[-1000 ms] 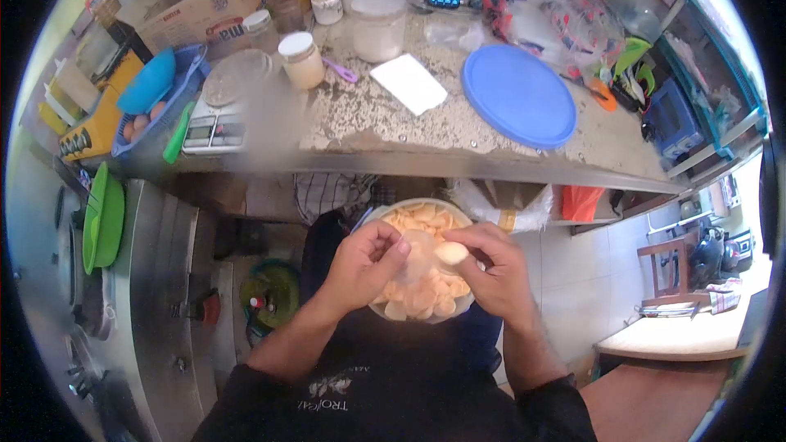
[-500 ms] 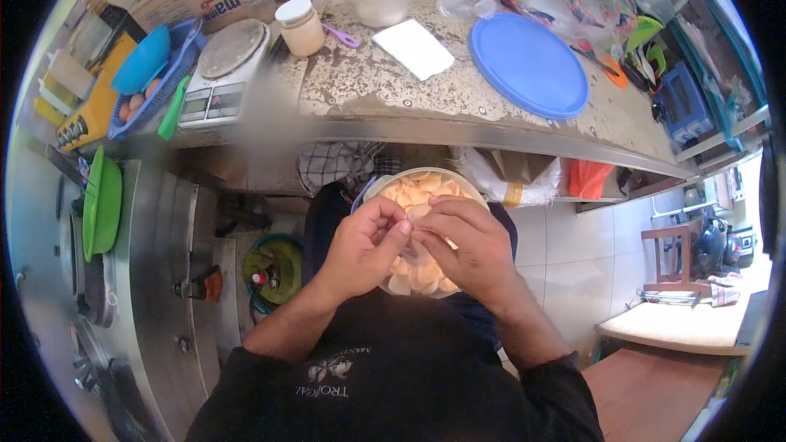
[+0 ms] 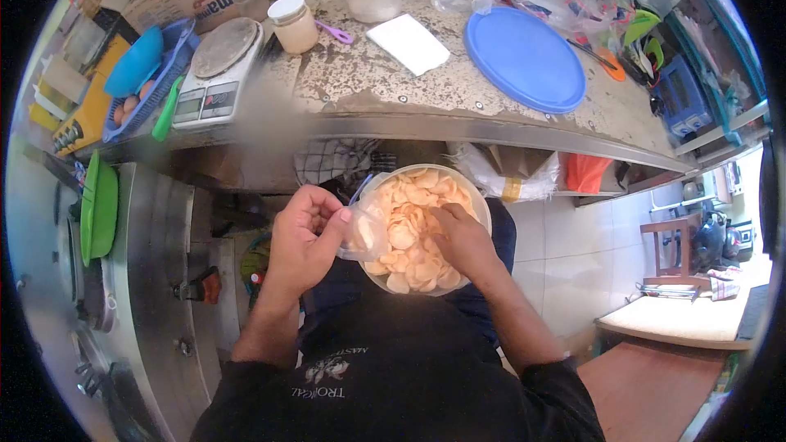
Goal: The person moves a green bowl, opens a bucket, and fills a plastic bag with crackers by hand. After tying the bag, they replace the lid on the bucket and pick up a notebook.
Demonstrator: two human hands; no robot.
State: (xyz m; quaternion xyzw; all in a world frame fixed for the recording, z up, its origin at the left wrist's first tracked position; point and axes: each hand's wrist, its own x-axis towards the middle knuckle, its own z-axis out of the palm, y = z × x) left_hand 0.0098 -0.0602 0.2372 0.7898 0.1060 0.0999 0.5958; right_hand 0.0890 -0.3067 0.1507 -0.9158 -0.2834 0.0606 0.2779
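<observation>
We pinch the rim of a thin clear bag (image 3: pixel 364 233) between thumb and fingertips of our left hand (image 3: pixel 309 233), closed just on its edge, probably so the film's body hangs free beside the chips (image 3: pixel 409 196); a pale piece shows through it, right of the pinch. The tub (image 3: pixel 484 209) seems to rest on our lap, presumably to sit within reach of both hands. Our right hand (image 3: pixel 465 237) dips in from the tub's right side, fingers curled down onto the chips; its tips are hidden, so we cannot tell how far open it is or whether it has hold of anything. Chips lie under and left of those fingers, and right of the bag.
</observation>
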